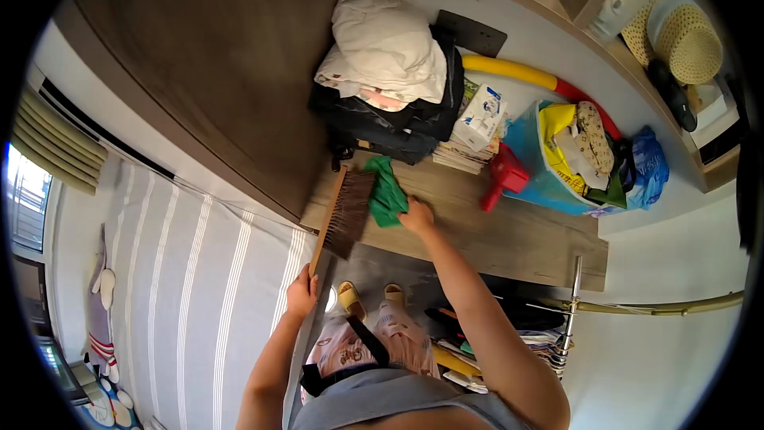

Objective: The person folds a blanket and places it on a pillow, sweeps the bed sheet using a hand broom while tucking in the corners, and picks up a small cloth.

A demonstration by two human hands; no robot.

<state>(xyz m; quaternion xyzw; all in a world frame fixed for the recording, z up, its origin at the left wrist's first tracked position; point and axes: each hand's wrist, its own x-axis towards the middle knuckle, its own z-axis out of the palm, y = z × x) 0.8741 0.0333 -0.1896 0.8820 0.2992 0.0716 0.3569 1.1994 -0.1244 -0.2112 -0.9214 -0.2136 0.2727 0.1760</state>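
My left hand (pixel 302 293) is wrapped round the end of the wooden handle of a bed brush (pixel 350 213) with long dark bristles. The brush stands out over the front left of the wooden desktop (pixel 549 243), its bristles facing right. On the desktop, my right hand (pixel 416 215) grips the lower right edge of a crumpled green cloth (pixel 385 191). The cloth lies just right of the bristles. Behind it is a stack of folded dark clothes (pixel 382 131) with a white garment (pixel 386 40) on top.
A white box (pixel 481 115) lies on papers. Right of it are a red hair dryer-like object (pixel 505 175) and a blue bin (pixel 525 139) full of bags. A shelf (pixel 589 20) overhangs the right. A striped bed (pixel 191 271) is at left; a metal rail (pixel 574 295) stands at lower right.
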